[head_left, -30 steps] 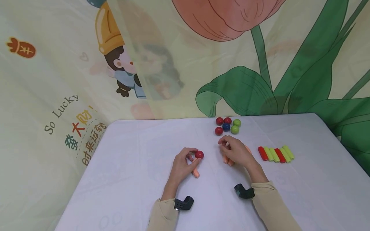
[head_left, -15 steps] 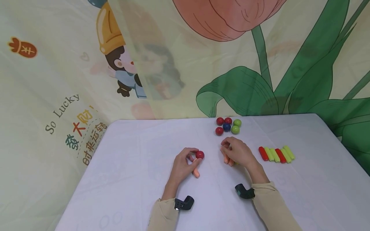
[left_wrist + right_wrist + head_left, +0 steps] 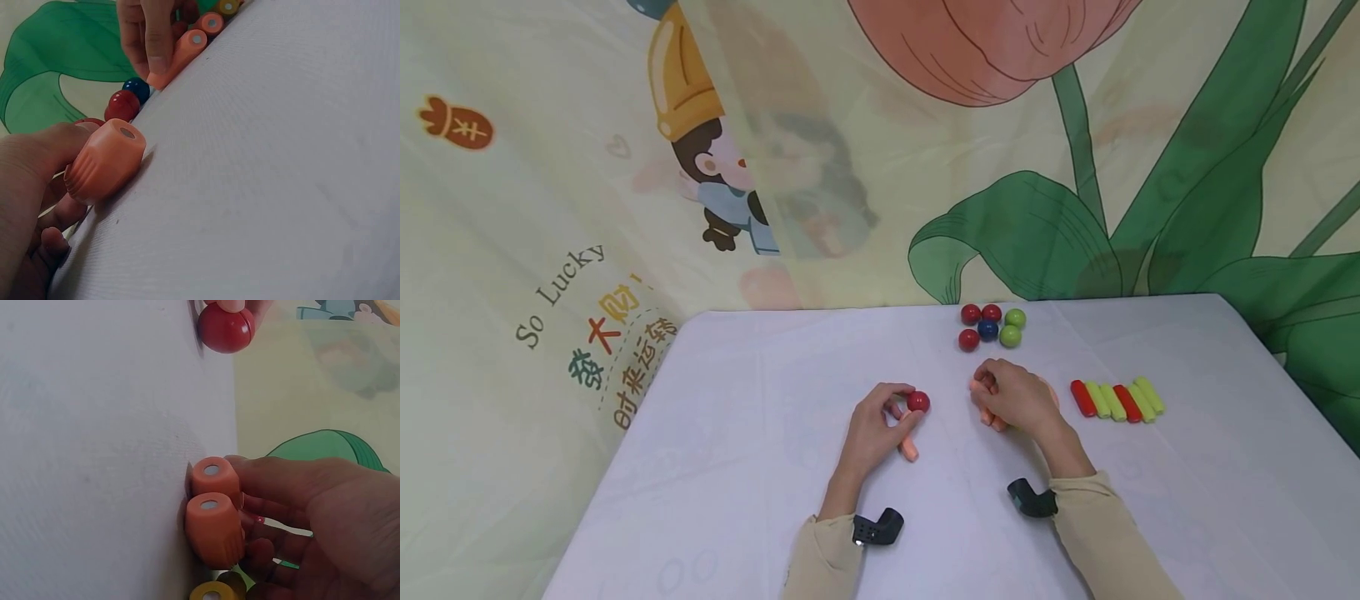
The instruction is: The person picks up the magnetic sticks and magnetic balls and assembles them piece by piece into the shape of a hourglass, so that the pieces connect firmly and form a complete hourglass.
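Note:
My left hand (image 3: 874, 427) pinches a red ball (image 3: 919, 402) between fingers and thumb on the white table. An orange magnetic stick (image 3: 909, 451) lies against the ball, under the thumb, its metal-dotted end facing me. To the right, the curled fingers of my right hand (image 3: 1021, 402) hold an orange magnetic stick (image 3: 212, 477) by its side. A second orange stick (image 3: 214, 534) lies right beside that one, with a yellow stick (image 3: 209, 591) following in the row. Most of this row is hidden under the right hand in the head view.
At the table's back edge sits a cluster of red balls (image 3: 968, 340), a blue ball (image 3: 988, 331) and green balls (image 3: 1011, 336). Several red and green sticks (image 3: 1116, 401) lie in a row at the right. A printed cloth (image 3: 850, 167) hangs behind the white table (image 3: 722, 467).
My right hand has shifted slightly toward me, its fingertips coming down to the orange stick. The left hand keeps its place with the red ball.

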The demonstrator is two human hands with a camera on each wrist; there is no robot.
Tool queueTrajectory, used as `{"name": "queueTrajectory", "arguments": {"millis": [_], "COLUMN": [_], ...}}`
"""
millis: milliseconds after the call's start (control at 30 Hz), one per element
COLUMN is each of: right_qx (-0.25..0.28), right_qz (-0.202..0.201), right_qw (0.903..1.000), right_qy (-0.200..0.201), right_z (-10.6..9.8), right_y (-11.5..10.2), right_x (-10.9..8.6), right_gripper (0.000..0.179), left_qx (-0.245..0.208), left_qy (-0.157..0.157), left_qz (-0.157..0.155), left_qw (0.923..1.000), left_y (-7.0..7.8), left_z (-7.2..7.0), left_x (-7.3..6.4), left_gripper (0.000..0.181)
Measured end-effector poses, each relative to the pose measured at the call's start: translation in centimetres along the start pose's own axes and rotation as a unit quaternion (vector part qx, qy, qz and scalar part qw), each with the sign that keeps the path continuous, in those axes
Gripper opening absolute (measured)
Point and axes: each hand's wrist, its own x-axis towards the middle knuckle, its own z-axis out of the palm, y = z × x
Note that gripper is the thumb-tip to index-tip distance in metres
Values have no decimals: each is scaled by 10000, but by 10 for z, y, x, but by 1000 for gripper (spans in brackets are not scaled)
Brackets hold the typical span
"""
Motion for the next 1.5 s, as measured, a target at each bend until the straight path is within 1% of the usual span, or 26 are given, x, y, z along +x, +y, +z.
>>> {"name": "queueTrajectory", "arguments": {"millis": [167,500,700,833,1000,1067,1200,1333,1500], "right_qx": [26,232,338,387,263,221,234,294,191], "right_qz": [-74,-76,-99,-222,-511,-563,-495,-455,-620], "right_qw": [9999,9997,9994,9989,9980,9976,9980,9982,9971], "right_qy": [62,-45,53,118,282,335,319,248,409], "right_z": [2,3,4,4,5,7,9,10,9], "right_y": [1,1,3,2,-1,-2,-5,-6,-5], "right_x": [1,1,-1,-1,0,1,-1,-3,-2], "right_gripper": [27,26,26,25,23,22,23,23,21], "left_qx": [21,70,102,157,294,349,476,424,308], "left_qy": [-21,26,-11,-16,-20,-81,-189,-199,-190], "left_qz": [-4,8,-53,-139,-268,-308,-400,-514,-374], "left_qw": [10000,10000,9999,9998,9992,9989,9979,9976,9986], "left_y": [1,0,1,3,5,5,4,1,-1], "left_z": [1,2,6,6,3,2,0,-1,0], "left_x": [1,0,0,2,4,5,10,12,13], "left_gripper": [35,35,35,35,36,36,36,36,38]}}
